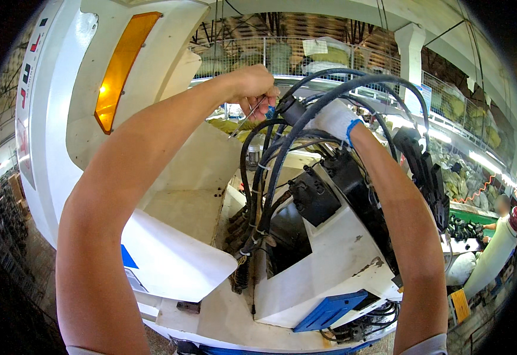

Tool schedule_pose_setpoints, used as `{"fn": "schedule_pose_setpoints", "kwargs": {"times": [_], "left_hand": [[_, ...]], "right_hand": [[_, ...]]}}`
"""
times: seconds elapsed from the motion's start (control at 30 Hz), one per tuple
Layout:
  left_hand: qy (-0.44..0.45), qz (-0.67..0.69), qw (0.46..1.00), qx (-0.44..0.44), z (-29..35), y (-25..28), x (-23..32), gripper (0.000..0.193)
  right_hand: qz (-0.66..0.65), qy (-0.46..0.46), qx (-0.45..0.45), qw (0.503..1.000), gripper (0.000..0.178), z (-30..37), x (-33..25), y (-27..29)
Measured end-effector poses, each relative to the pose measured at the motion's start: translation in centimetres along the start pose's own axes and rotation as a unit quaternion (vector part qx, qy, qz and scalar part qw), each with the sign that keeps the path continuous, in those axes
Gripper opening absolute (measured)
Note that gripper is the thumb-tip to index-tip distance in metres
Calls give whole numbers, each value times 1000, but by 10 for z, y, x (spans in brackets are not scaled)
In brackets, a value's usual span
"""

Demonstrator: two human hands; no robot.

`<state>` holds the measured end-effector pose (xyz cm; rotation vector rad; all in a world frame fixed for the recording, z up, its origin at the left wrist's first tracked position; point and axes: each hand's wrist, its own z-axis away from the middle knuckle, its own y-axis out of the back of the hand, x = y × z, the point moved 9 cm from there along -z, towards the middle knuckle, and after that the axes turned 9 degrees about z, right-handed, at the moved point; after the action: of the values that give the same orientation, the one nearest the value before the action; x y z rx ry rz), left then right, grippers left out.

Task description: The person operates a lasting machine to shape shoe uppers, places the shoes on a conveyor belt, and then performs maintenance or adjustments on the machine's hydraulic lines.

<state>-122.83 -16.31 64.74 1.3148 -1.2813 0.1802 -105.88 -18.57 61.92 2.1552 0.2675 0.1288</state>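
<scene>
Both my arms reach up over a white machine with thick black hoses. My bare left hand (254,89) is closed on a thin metal rod-like tool (248,122), which slants down to the left from the fingers; its exact kind is too small to make out. A white glove with a blue cuff covers my right hand (332,120), partly behind the hoses (288,140). It grips a dark cylindrical part (291,110), close beside my left fingertips. A bit of blue (271,111) shows between the left fingers and that part.
Below the hands are black block-shaped units (314,195) and an opening in the white housing (312,272). A white panel with an orange window (127,71) rises at left. At far right a person (498,222) stands by a green-edged table with black parts.
</scene>
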Motion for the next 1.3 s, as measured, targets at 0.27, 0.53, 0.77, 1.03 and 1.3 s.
{"fn": "schedule_pose_setpoints", "kwargs": {"times": [0.27,0.53,0.77,1.03,1.3], "left_hand": [[-19,-1,1000,7,-10,-3,-1,30],[-14,0,1000,1,-15,-6,-2,27],[8,41,999,-8,-20,-8,-6,24],[-42,-30,999,-10,-17,-10,1,28],[-62,-68,995,-35,-23,-8,1,26]], "right_hand": [[-54,-6,-7,999,38,14,-14,10],[-15,24,12,1000,34,8,-16,8],[-23,11,-4,1000,32,7,-13,6],[5,22,11,1000,38,7,-12,8],[3,29,25,999,40,0,-6,3]]}}
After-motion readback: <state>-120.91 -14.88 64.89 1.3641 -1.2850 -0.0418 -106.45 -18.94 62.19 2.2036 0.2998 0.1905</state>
